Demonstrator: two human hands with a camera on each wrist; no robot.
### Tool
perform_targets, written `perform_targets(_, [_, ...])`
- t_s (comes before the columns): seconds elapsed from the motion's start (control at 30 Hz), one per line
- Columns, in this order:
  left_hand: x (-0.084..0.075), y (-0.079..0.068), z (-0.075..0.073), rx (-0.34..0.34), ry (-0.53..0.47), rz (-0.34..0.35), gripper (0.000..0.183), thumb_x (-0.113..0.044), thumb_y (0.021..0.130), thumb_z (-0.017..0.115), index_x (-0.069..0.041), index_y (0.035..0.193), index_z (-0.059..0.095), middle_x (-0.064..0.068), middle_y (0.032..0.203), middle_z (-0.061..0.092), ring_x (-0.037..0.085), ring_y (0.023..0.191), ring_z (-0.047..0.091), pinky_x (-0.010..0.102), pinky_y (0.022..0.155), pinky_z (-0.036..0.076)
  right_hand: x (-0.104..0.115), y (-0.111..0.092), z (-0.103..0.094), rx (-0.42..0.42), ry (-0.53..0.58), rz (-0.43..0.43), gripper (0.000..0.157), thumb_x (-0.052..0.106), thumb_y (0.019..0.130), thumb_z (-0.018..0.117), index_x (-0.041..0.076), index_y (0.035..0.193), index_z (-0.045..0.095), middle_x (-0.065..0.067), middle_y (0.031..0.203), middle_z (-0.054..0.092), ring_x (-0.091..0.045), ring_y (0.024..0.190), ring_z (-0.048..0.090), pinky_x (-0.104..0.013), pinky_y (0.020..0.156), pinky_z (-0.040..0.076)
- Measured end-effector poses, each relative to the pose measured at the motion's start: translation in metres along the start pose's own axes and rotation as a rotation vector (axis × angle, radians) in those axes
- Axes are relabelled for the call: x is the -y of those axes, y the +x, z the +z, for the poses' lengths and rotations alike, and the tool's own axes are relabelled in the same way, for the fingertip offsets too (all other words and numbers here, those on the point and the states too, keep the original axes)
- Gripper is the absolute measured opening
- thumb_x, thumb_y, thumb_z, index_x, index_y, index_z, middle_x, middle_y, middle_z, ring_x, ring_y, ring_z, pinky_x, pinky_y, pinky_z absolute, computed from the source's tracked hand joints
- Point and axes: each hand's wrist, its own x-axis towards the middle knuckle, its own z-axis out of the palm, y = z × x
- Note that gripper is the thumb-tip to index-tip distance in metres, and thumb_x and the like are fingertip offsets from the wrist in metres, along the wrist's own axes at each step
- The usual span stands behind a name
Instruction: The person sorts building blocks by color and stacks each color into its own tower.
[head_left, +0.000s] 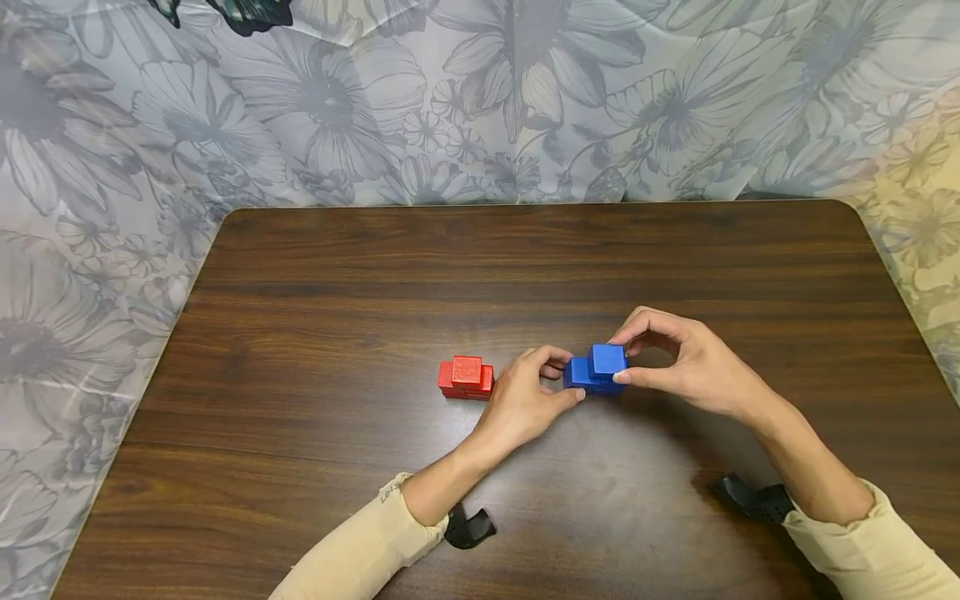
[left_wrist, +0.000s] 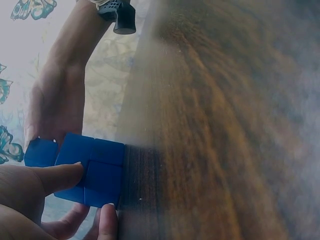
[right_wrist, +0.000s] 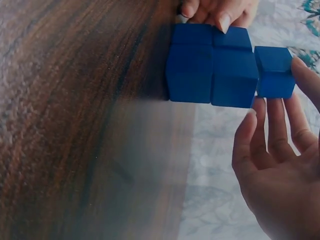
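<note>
A small stack of blue cubes [head_left: 579, 372] stands on the table, two layers high in the right wrist view. My left hand [head_left: 525, 398] grips its left end, the thumb [left_wrist: 70, 176] lying along the near face and fingers round the far side. Between thumb and fingertips, my right hand [head_left: 693, 367] pinches a single blue cube [right_wrist: 275, 72]. That cube sits right at the top of the stack, over its right part, with a thin gap showing at the edge in the right wrist view.
A similar stack of red cubes [head_left: 467, 377] stands just left of my left hand. The brown wooden table [head_left: 360, 275] ends at the back before a flower-patterned cloth [head_left: 330, 100]. Black straps [head_left: 753, 498] with camera mounts hang at both wrists.
</note>
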Motion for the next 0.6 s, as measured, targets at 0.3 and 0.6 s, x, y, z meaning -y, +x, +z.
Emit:
perform_targets(0.3, [0.0002,-0.0001,0.0001,-0.002,-0.007,-0.009,0.040,-0.021,0.082,0.083,-0.015,0.118,0.068,-0.003,0.109,0.065,0.011,0.095,0.064,0.019,0.072,0.051,-0.0029,-0.0006,0.0019,0.015,-0.001,0.010,0.039,-0.011,0.074,0.081,0.011,0.103,0.067,-0.006,0.096,0.063,-0.017,0.089,0.059,-0.021,0.083,0.050])
perform_targets(0.6, [-0.0003,-0.0003,0.0004,-0.002,0.003,-0.008,0.040,-0.021,0.081,0.084,-0.016,0.118,0.068,-0.004,0.108,0.065,0.011,0.094,0.064,0.020,0.071,0.051,-0.0046,-0.0047,0.0029,0.007,-0.006,0.050,0.035,-0.008,0.076,0.081,0.011,0.103,0.067,-0.005,0.097,0.064,-0.017,0.090,0.060,-0.022,0.084,0.049])
